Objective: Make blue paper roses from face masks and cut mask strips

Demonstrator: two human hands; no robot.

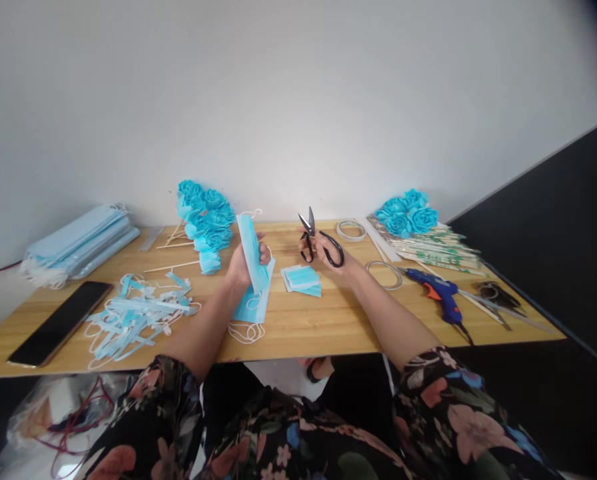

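Note:
My left hand point(239, 265) is closed around a blue face mask point(250, 250), held upright above the table with an ear loop sticking out at its top. More masks point(258, 297) lie flat beneath that hand, their white loops trailing toward the table's front edge. Black-handled scissors point(320, 240) are in my right hand point(331, 252), blades parted and pointing up and away. Between the two hands rests a small pile of cut blue mask pieces point(302, 280). The palm side of the left hand is partly hidden behind the mask.
Mask scraps point(138, 313), a phone point(61, 323) and stacked masks point(81, 243) occupy the left. Blue fabric flowers point(206, 217) on sticks lie at the back; more flowers point(407, 213) sit right. A glue gun point(436, 290), tape roll point(351, 231) and wire coil point(384, 275) are rightward.

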